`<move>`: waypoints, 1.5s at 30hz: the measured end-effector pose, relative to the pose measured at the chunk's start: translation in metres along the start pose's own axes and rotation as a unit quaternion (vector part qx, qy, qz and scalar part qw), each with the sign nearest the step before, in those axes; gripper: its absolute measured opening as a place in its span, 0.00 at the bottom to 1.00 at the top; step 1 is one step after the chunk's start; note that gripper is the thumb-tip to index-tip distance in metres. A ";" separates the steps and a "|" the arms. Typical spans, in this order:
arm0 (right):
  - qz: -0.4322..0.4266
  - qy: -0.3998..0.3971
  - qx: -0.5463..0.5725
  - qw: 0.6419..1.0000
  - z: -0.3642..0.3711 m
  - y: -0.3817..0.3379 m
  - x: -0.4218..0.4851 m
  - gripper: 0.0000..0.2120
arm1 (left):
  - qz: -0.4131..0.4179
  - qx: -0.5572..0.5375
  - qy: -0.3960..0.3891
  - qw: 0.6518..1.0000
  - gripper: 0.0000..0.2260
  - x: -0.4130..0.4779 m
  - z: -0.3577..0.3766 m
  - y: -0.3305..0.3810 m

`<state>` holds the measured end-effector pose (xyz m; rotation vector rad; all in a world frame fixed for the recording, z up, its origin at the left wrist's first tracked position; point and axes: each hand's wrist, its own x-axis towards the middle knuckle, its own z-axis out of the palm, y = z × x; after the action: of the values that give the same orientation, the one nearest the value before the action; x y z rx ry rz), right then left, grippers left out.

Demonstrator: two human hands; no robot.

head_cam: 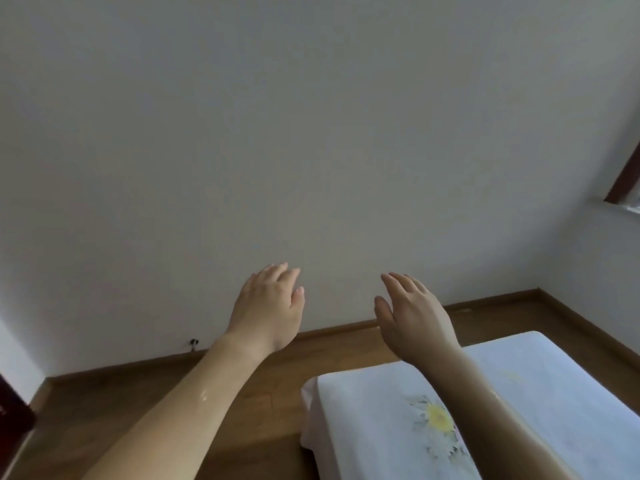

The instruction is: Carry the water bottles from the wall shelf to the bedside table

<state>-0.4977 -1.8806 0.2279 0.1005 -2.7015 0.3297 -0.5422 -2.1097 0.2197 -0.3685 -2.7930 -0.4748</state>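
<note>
Your left hand (268,306), right hand (412,317) hovering level, fingers (277,271) relaxed, holding nothing, facing plain white wall (311,133); bottles, shelf out of view, direction untellable.

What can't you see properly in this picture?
Head view: water bottles, wall shelf and bedside table lie outside the frame.
Bed: cut off by bottom and right edges.
Window: mostly cut by the right edge.
Dark red object: cut by the left edge, unidentifiable.
Small dark thing on the skirting board: too small to name.
</note>
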 end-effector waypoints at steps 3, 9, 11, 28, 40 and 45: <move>-0.004 0.000 0.005 1.000 0.030 -0.024 0.047 0.17 | 0.001 -0.004 -0.005 1.000 0.22 0.045 0.002 -0.044; 0.022 -0.005 0.002 1.000 0.072 -0.038 0.130 0.21 | 0.031 0.003 -0.013 0.999 0.21 0.138 0.012 -0.092; 0.027 -0.005 0.001 1.000 0.088 -0.035 0.162 0.22 | 0.040 0.004 -0.021 0.999 0.21 0.173 0.022 -0.104; 0.077 0.011 -0.018 0.997 0.183 0.039 0.439 0.22 | 0.104 -0.011 -0.020 0.994 0.20 0.474 0.097 -0.146; 0.277 0.067 -0.120 0.951 0.223 0.120 0.535 0.21 | 0.305 -0.106 -0.094 0.942 0.21 0.686 0.211 -0.104; 0.363 0.107 -0.160 0.912 0.208 0.170 0.532 0.19 | 0.396 -0.142 -0.127 0.898 0.22 0.735 0.249 -0.024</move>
<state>-1.0848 -1.7779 0.2256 -0.9917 -2.4272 0.0880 -1.2883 -1.8961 0.2203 -1.6386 -2.4755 -0.6473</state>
